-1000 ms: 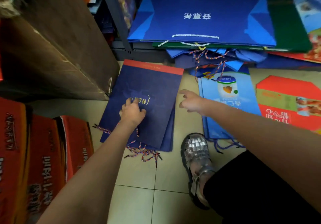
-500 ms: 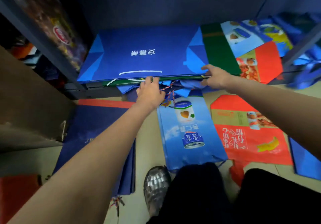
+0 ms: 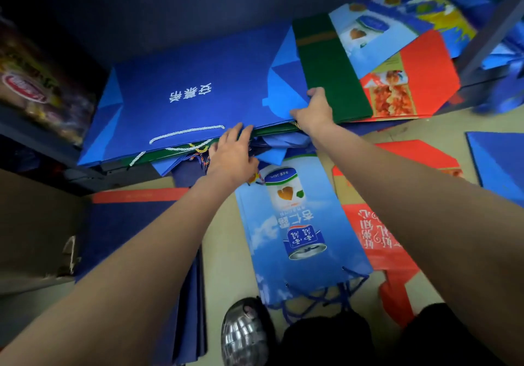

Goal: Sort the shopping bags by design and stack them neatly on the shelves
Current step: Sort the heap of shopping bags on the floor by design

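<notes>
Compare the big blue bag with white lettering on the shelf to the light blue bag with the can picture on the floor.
The big blue bag lies on the shelf stack; the can-picture bag lies on the floor. The big blue bag is plain deep blue with white characters and a white rope handle; the can-picture bag is sky blue, printed with a can, with dark blue cords. The big blue bag looks wider. Both lie flat.

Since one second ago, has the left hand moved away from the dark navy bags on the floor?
Yes. The left hand has left the navy bags and gone forward to the front edge of the big blue bag on the shelf, where the right hand grips its corner.
</notes>
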